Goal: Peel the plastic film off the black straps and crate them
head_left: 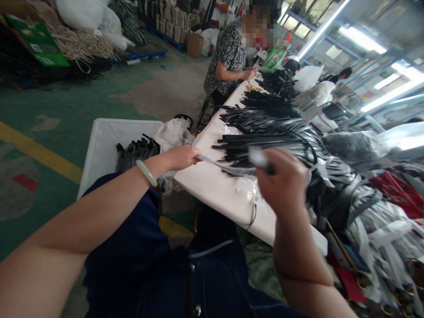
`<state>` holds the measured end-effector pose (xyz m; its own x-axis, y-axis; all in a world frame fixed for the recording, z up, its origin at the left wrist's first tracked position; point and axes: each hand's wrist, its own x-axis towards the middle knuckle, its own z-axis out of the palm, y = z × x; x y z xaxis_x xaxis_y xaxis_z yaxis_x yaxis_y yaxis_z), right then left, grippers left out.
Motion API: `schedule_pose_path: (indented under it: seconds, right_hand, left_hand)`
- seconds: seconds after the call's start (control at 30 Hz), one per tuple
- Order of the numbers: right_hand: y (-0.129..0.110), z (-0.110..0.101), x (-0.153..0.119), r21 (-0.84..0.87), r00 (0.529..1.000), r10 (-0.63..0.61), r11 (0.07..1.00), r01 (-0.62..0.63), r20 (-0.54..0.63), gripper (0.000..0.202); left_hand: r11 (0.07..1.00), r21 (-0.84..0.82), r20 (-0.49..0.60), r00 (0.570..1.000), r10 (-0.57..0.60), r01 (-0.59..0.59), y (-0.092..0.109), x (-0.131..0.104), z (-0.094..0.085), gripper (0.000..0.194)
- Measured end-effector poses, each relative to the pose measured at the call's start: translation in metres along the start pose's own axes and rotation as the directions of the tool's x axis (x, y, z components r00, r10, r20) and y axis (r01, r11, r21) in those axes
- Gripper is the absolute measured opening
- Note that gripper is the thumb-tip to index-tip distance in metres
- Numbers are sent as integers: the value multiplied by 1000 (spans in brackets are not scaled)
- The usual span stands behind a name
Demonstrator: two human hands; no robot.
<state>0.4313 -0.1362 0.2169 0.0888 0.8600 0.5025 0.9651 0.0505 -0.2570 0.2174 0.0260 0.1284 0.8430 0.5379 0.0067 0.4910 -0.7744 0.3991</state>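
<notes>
Above the near end of a long white table [205,181], as the head view shows, the person's left hand [180,157] has its thumb and fingers pinched together on one end of a thin grey strap [225,167], and a pale bangle [146,173] circles that wrist. The strap runs over the tabletop towards the right hand [283,179], which is curled into a blurred fist around a pale-and-dark object [261,160], too smeared to identify; whether the strap's far end is also in that fist, I cannot tell. Behind the strap, a thick spread of black straps [271,143] lies across the table, and crumpled clear plastic [253,190] rests just below the strap, near the right hand. To the left of the table stands a white plastic bin [96,145] with dark strips [139,150] inside, beside a whitish sack [175,132]. Farther along the same table, a co-worker in a patterned top [228,51] has both hands over the edge, near small gold-coloured pieces [255,88].
</notes>
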Motion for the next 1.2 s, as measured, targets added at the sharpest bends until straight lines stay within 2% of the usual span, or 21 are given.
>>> schedule_pose_path:
  seconds: [0.03,0.07,0.13,0.17,0.2,0.23,0.27,0.33,0.37,0.4,0.47,0.53,0.63,0.7,0.8,0.9,0.97,1.0,1.07,1.13,1.2]
  right_hand:
    - [-10,20,-2,10,993,-34,999,33,109,41]
    - [-16,40,-1,28,966,-61,998,55,251,43]
    - [-16,73,3,113,856,-76,993,21,512,38]
    - [-11,84,6,165,789,-78,986,-30,609,34]
    - [-6,91,9,209,747,-75,974,-87,661,32]
    - [0,94,12,235,740,-66,964,-126,669,35]
    - [5,93,15,243,766,-56,961,-133,641,36]
    - [9,87,17,208,856,-67,977,-48,512,29]
    - [8,82,16,181,884,-101,983,19,456,25]
    - [6,79,15,163,893,-145,983,82,426,24]
    - [-3,78,10,166,867,-227,972,169,444,23]
    - [-13,83,2,170,848,-257,965,200,464,20]
    - [-22,98,-11,83,871,-229,973,214,435,18]
    - [-20,102,-14,35,880,-210,976,216,426,18]
    - [3,90,-5,80,901,-171,985,152,398,22]
    - [38,67,8,131,936,-60,991,16,346,21]
    - [52,57,12,100,921,-31,995,-9,388,25]
    - [54,56,13,70,911,-46,997,19,410,26]
    - [44,61,13,19,907,-121,992,124,404,27]
    - [21,73,13,22,900,-230,971,239,370,36]
    - [-5,89,14,60,853,-307,948,311,423,45]
  left_hand:
    - [997,70,-58,998,-4,8,6,-2,2,23]
    - [990,137,-105,994,-10,24,12,-3,5,22]
    - [967,244,-160,987,-26,66,19,-7,8,23]
    - [955,285,-174,984,-29,79,19,-9,8,24]
    - [944,317,-187,982,-32,91,18,-10,9,26]
    - [936,338,-200,979,-33,101,16,-11,10,30]
    - [931,350,-206,978,-28,100,14,-12,10,36]
    - [938,343,-183,983,12,52,11,-12,12,44]
    - [947,320,-155,987,44,8,12,-12,13,45]
    - [958,283,-122,990,76,-39,13,-11,14,43]
    - [977,183,-63,991,118,-105,19,-8,18,37]
    - [988,101,-42,992,120,-115,27,-5,23,32]
    - [993,6,-42,992,116,-116,34,0,29,23]
    - [980,-118,-18,987,159,-160,31,1,27,23]
    - [962,-231,3,989,148,-143,10,-5,12,36]
    - [978,-209,89,996,16,3,-17,-15,-8,19]
    - [972,-232,123,992,8,21,-29,-20,-13,25]
    - [969,-248,121,993,17,14,-31,-22,-13,26]
    - [966,-258,126,991,34,0,-29,-23,-8,26]
    - [965,-264,166,985,38,7,-23,-23,-2,26]
    - [961,-277,191,980,58,-3,-18,-23,1,22]
